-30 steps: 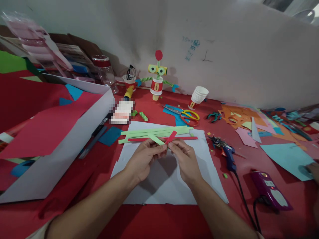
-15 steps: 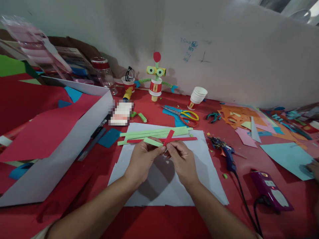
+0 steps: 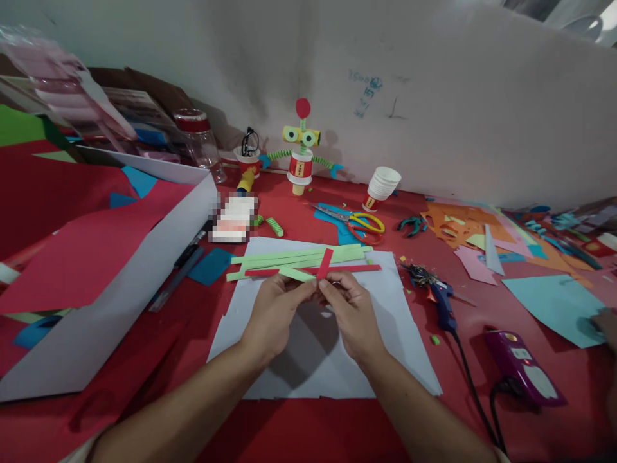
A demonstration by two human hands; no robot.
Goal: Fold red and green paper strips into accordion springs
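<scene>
My left hand and my right hand meet fingertip to fingertip over a white sheet on the red table. Both are pinched shut on two crossed paper strips. The short red strip sticks up almost upright from my right fingers. The light green strip points out to the left from my left fingers. Just behind the hands lie several long green strips and one long red strip on the sheet.
A blue glue gun and a purple device lie at right, scissors and stacked paper cups behind. A paper-cup robot figure stands by the wall. Large red and white sheets cover the left. Another person's hand shows far right.
The red strip has swung from leaning right to nearly upright, and the green strip has dropped flatter to the left. Both hands shifted slightly left.
</scene>
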